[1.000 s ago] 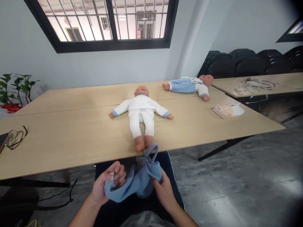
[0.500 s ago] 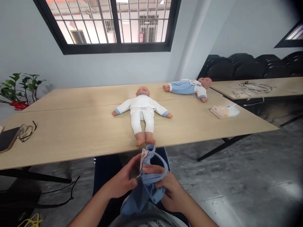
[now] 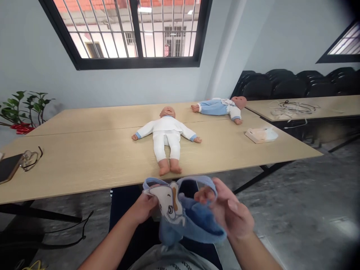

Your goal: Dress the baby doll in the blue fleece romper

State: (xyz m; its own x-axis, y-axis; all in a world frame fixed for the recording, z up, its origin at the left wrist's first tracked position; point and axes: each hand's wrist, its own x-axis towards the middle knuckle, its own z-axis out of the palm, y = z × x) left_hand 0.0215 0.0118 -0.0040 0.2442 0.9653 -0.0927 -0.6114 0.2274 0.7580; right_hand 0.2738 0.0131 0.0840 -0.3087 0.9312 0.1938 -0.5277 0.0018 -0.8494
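Note:
I hold small blue overalls (image 3: 194, 228) with a white cartoon animal face on the bib, over my lap just off the table's front edge. My left hand (image 3: 143, 208) is closed on the bib's left side, beneath one shoulder strap. Fingers of my right hand (image 3: 232, 212) are hooked round the other strap, which is stretched out to the right. Between them the waist opening gapes. Beyond lies a baby doll (image 3: 167, 131) on its back in a white top and white pants, feet toward me and arms spread.
On the wooden table (image 3: 92, 157), a second doll (image 3: 218, 107) in blue and white lies at the back right. A small box (image 3: 261, 135) sits near the right edge. Glasses (image 3: 30, 159) and a dark notebook (image 3: 9, 167) lie at left, near a potted plant (image 3: 25, 108).
The bunched overalls have been spread open, bib now facing me. My right hand has moved right, pulling a strap outward; my left hand has moved slightly left and closed on the bib.

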